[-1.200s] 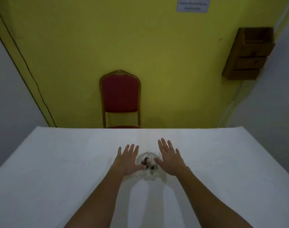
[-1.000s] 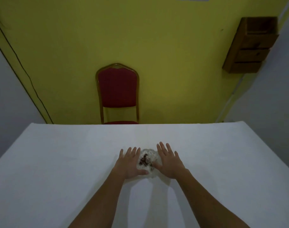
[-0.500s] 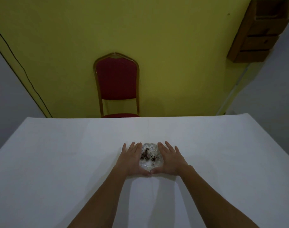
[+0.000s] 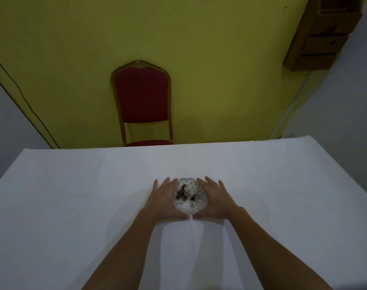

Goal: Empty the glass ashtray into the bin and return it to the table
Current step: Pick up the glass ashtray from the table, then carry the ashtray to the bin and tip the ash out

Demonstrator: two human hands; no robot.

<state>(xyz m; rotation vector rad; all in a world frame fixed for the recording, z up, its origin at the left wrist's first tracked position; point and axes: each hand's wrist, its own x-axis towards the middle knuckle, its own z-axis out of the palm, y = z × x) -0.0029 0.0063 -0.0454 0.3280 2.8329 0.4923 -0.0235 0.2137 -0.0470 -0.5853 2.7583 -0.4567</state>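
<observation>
So the left hand (image 4: 163,200) lies on the white table (image 4: 73,206), fingers together and pointing away from the person, its inner edge pressed to the left side of the glass ashtray (image 4: 189,197). The thumb curls under the near rim. The ashtray sits right between the two sets of fingers, on the table by the looks of it, though I can't tell for sure that it isn't just lifted. Dark ash and bits are scattered in its bowl. The right hand (image 4: 215,200) mirrors the left: fingers nearly closed, slightly fanned at the tips, cupping the right side, thumb tucked in until it almost meets the other thumb. Both hands wrap the ashtray between them. Far beyond the fingertips a red chair (image 4: 141,95) stands against a yellow wall (image 4: 220,59), with a wooden shelf (image 4: 322,36) off to the right.
</observation>
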